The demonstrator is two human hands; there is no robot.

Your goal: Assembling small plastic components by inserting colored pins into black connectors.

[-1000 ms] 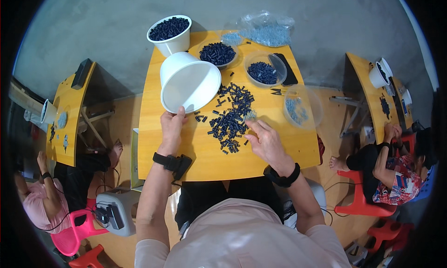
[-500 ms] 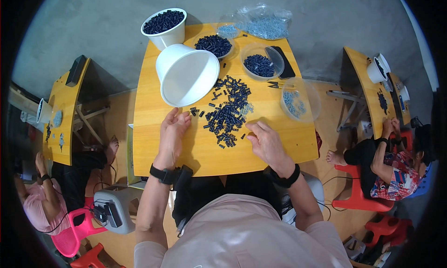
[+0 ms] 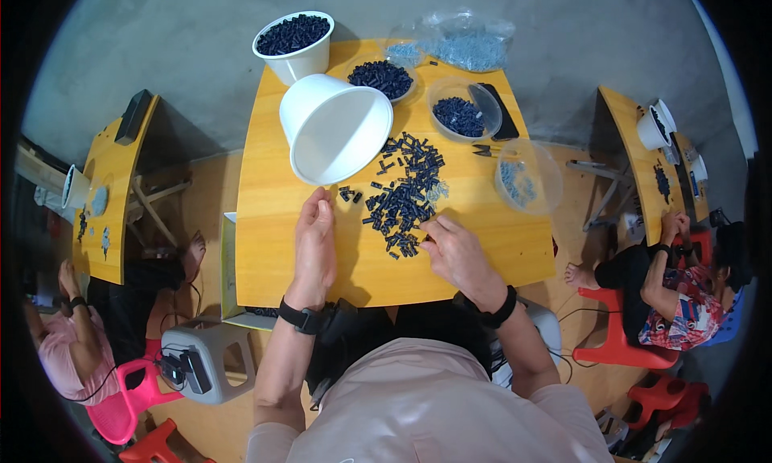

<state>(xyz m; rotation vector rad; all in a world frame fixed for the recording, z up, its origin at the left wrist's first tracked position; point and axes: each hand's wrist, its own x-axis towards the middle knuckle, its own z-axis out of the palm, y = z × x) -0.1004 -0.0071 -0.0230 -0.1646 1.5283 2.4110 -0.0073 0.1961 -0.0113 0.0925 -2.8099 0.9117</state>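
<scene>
A pile of small black cylindrical plastic parts lies mid-table, with a few small silvery pieces at its right side. Just left of the pile, my left hand is closed, thumb against the fingers; whatever it may hold is hidden. My right hand pinches at the pile's near right edge, and what sits between its fingertips is too small to name. Beyond my left hand a white bucket lies tipped, its mouth toward me. A few loose black parts rest between that bucket and the pile.
Behind stand a full white bucket, a tub of black parts, another clear tub and a bag of silvery pieces. Small scissors lie beside a clear tub at right. Other people sit at side tables.
My left hand has turned, its fingers drawn together. My right hand's fingertips have closed at the pile's near edge. The whole table has shifted slightly rightward in view.
</scene>
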